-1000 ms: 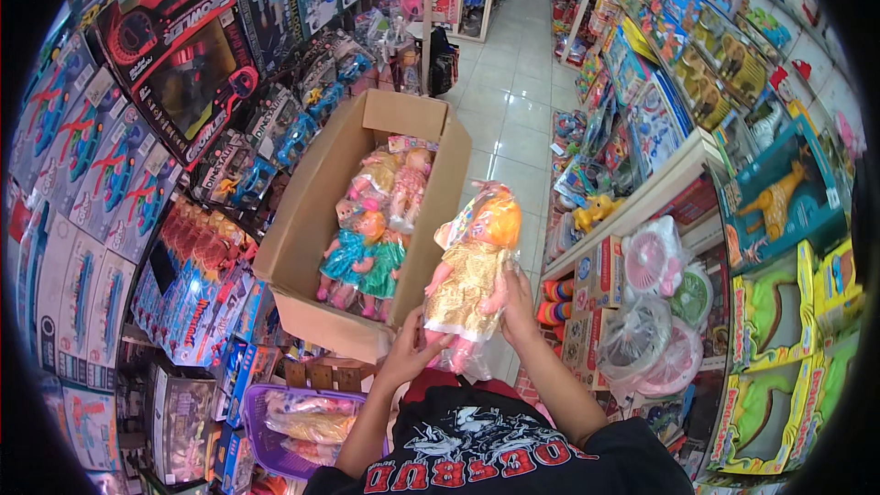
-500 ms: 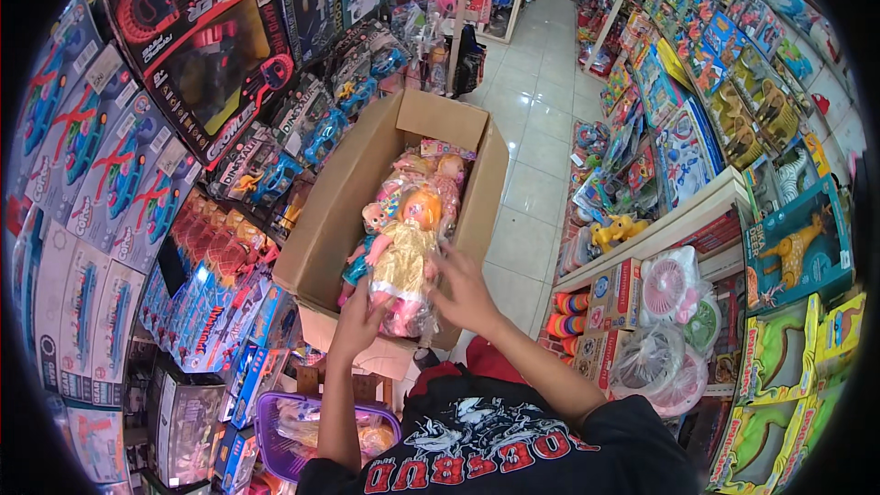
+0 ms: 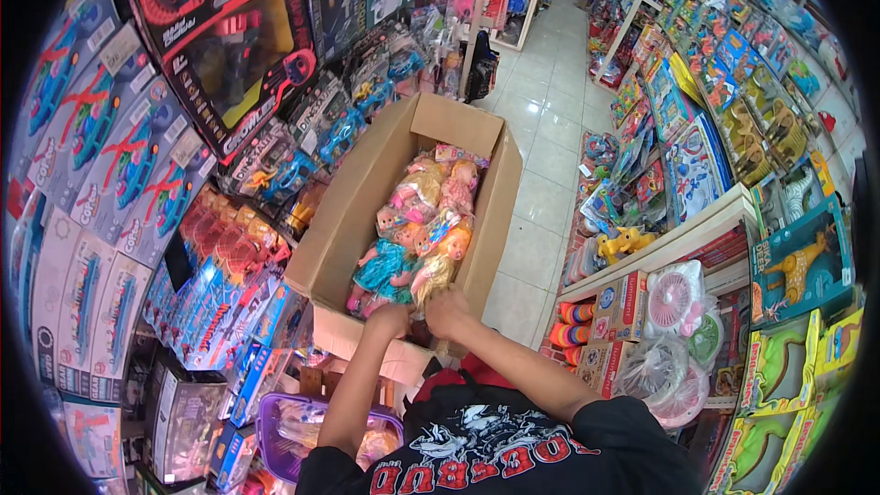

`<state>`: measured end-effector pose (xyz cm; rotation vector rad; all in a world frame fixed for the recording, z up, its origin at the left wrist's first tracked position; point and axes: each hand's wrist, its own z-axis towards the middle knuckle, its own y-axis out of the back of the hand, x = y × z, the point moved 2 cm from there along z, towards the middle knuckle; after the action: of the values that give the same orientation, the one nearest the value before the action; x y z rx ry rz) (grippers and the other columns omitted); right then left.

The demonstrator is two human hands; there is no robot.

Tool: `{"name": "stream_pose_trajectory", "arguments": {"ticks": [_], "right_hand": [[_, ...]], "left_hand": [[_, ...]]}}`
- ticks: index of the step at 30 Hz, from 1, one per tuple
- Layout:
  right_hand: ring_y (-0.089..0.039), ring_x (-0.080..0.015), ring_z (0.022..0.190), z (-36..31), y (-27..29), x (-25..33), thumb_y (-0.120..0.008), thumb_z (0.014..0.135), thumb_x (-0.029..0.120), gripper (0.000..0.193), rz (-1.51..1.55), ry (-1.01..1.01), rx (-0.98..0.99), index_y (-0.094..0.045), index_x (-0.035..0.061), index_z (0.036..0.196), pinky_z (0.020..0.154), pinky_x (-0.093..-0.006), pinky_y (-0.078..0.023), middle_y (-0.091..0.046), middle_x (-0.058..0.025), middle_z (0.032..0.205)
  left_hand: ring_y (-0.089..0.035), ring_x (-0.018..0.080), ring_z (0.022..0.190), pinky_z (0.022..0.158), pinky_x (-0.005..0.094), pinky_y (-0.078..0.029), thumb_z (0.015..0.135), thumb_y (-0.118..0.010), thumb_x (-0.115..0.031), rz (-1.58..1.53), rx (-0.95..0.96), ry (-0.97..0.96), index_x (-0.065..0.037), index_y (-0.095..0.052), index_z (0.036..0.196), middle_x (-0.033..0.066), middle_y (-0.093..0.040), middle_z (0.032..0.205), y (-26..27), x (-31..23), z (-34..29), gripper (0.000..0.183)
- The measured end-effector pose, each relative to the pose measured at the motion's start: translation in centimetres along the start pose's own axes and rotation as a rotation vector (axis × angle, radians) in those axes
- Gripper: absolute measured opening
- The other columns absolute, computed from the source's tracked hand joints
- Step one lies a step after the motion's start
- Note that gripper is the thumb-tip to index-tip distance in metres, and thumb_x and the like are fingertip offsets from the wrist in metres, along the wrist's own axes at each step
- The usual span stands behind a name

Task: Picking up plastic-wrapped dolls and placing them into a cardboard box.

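Observation:
An open cardboard box (image 3: 323, 236) holds several dolls in clear plastic wrapping. Near its right wall lies a doll in a gold dress (image 3: 433, 277), its orange-yellow hair pointing away from me. My right hand (image 3: 447, 310) is closed at the lower end of that dress, covering the doll's legs. Close beside it, my left hand (image 3: 389, 319) has its fingers curled down inside the near end of the box; what they hold is hidden. Just beyond the left hand rests a doll in a teal dress (image 3: 385, 271). Farther in lie dolls in pink and pale gold (image 3: 418, 185).
A purple basket (image 3: 271, 435) with plastic-wrapped things stands at the lower left. Boxed toys (image 3: 170, 321) crowd the left side. Right of the tiled aisle (image 3: 536, 192), a white-edged shelf (image 3: 660, 243) carries toys, with bagged fans (image 3: 674, 298) below it.
The gold-dressed doll has gone from above the other dolls down among them. Both hands have drawn closer together and lower at the near end, and their fingers have closed.

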<state>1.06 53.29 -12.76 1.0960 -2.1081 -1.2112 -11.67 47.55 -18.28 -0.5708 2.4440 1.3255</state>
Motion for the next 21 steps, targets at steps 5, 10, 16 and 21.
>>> {"name": "stream_pose_trajectory", "arguments": {"ticks": [5,10,16,21], "right_hand": [[-0.062,-0.0224,0.106,1.7,-1.9,0.6,-0.05,0.086,0.02,0.034,-0.087,-0.036,-0.164,-0.065,0.0078,0.113,0.091,-0.0375,-0.042,-0.065,-0.0089,0.113],[-0.062,-0.0234,0.105,1.6,-1.2,-0.7,-0.05,0.086,0.018,0.03,-0.022,-0.034,-0.163,-0.065,0.0074,0.109,0.089,-0.0364,-0.043,-0.064,-0.0122,0.113],[-0.055,-0.0292,0.108,-3.9,0.8,0.0,-0.054,0.086,0.015,0.027,0.154,0.2,-0.526,-0.062,0.0032,0.108,0.093,-0.041,-0.039,-0.061,-0.0155,0.112],[-0.046,-0.0331,0.112,-10.5,-0.9,-1.9,-0.058,0.085,0.016,0.038,0.381,0.147,-0.851,-0.053,0.003,0.12,0.095,-0.0478,-0.037,-0.05,-0.0179,0.121]], "left_hand": [[-0.065,0.0379,0.092,0.077,0.047,-0.052,0.07,-0.061,-0.008,0.005,0.006,-0.024,-0.013,-0.064,0.113,0.0206,-0.067,0.099,-1.1,1.6,1.6,0.043],[-0.065,0.0389,0.09,0.076,0.0475,-0.052,0.074,-0.06,-0.013,0.054,0.055,0.017,-0.004,-0.068,0.099,0.0216,-0.068,0.096,2.8,-2.0,-0.9,0.028],[-0.061,0.0394,0.093,0.079,0.0461,-0.049,0.083,-0.059,-0.015,-0.234,-0.65,-0.228,-0.001,-0.064,0.104,0.0208,-0.064,0.1,1.6,-2.2,-4.0,0.026],[-0.054,0.0376,0.078,0.07,0.0455,-0.043,0.08,-0.062,-0.005,-0.183,-1.156,-0.335,-0.001,-0.059,0.095,0.0157,-0.056,0.085,1.5,-5.8,-9.7,0.017]]}}
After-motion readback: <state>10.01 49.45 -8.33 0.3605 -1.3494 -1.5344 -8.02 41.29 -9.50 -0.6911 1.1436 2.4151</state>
